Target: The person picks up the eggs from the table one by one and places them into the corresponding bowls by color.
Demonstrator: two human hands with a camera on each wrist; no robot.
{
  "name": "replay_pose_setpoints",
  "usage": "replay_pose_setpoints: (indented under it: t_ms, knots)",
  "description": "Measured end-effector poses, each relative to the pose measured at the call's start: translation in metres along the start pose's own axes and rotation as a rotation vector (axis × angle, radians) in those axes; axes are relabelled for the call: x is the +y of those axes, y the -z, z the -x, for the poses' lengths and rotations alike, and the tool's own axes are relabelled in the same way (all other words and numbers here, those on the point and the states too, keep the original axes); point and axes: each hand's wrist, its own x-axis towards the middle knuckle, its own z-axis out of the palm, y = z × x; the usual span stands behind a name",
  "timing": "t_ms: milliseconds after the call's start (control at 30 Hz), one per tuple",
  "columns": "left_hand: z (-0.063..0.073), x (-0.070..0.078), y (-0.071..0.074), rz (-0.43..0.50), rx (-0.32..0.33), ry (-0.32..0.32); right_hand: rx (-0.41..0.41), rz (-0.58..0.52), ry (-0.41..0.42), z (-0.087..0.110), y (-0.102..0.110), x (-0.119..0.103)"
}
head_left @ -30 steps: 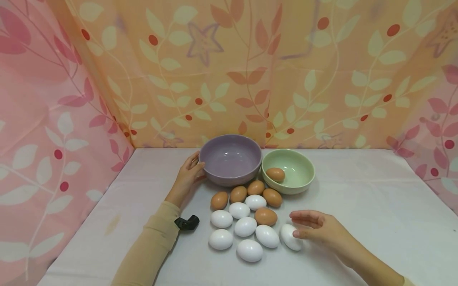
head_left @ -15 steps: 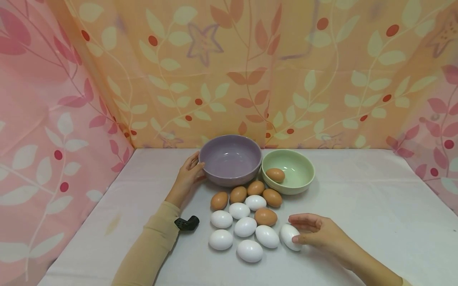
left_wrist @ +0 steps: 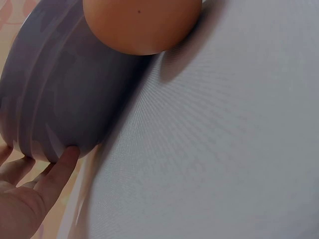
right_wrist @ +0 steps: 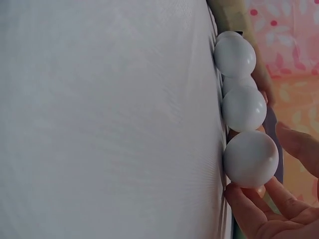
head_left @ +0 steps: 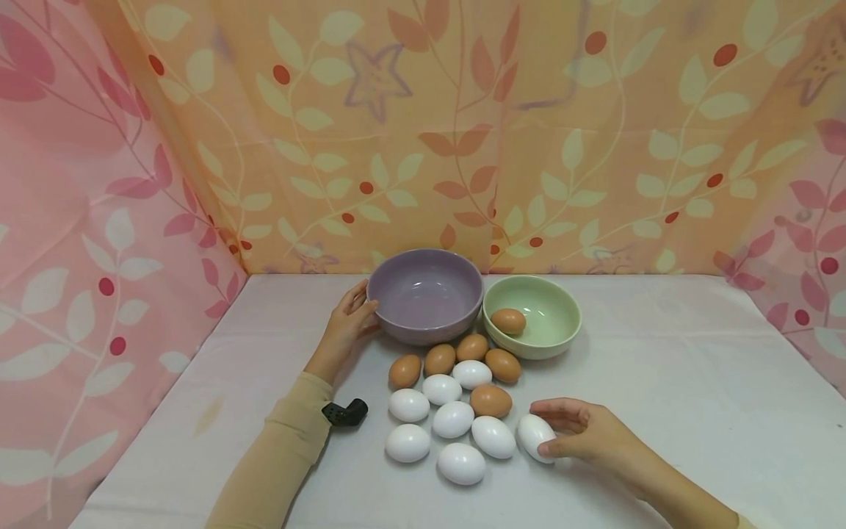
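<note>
At the back stands a purple bowl (head_left: 423, 294). My left hand (head_left: 350, 316) rests at its left side, and in the left wrist view straight fingers (left_wrist: 60, 172) touch the outer wall. A white egg (head_left: 536, 438) lies on the table at the right end of the egg group. Around it is my right hand (head_left: 591, 433), fingers on the far side and thumb at the near side. In the right wrist view, fingertips (right_wrist: 233, 191) are right at the white egg (right_wrist: 250, 159), while the thumb (right_wrist: 291, 139) shows a small gap from it.
Right of the purple bowl is a green bowl (head_left: 548, 323) holding one brown egg (head_left: 508, 321). Several brown eggs (head_left: 405, 372) and white eggs (head_left: 407, 443) lie close together in front of the bowls. A patterned curtain (head_left: 423, 132) hangs behind the table.
My right hand has moved slightly left and down, its fingers and thumb coming closer around the rightmost white egg. The left hand and both bowls stay in place.
</note>
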Motion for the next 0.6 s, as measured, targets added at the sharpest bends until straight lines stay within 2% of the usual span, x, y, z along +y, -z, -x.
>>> replay_pose_setpoints:
  t_ms: [600]
  knots:
    - [0.0013, 0.0015, -0.0011, 0.003, 0.005, 0.003, 0.007, 0.056, 0.052, 0.0010, -0.0028, 0.0014]
